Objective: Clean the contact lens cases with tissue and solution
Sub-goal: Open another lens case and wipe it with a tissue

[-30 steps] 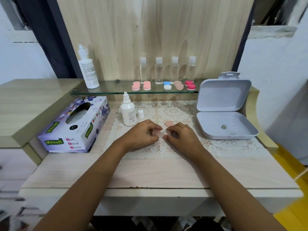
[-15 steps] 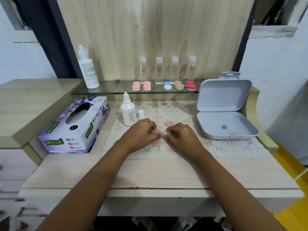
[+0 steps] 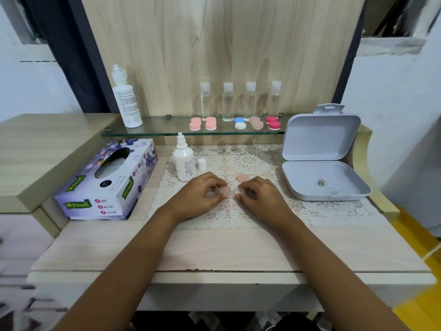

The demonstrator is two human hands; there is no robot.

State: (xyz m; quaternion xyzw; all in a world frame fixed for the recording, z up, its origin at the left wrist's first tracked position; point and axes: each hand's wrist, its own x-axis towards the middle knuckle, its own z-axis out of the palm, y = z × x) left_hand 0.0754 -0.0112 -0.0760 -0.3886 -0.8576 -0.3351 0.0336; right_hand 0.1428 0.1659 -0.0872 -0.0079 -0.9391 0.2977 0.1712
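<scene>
A pale peach contact lens case lies on the lace mat between my hands. My left hand pinches its left end with curled fingers. My right hand grips the case's right end, mostly hidden under its fingers. One loose peach cap lies just behind the case. An uncapped white solution bottle stands to the left, with its small cap beside it. The purple tissue box sits at the far left.
Several more lens cases lie on the glass shelf in front of clear small bottles, and a tall white bottle stands at its left end. An open grey plastic box sits at the right.
My left hand's fingers have shifted a little on the case, exposing more of its peach lid. Both hands stay in the same place.
</scene>
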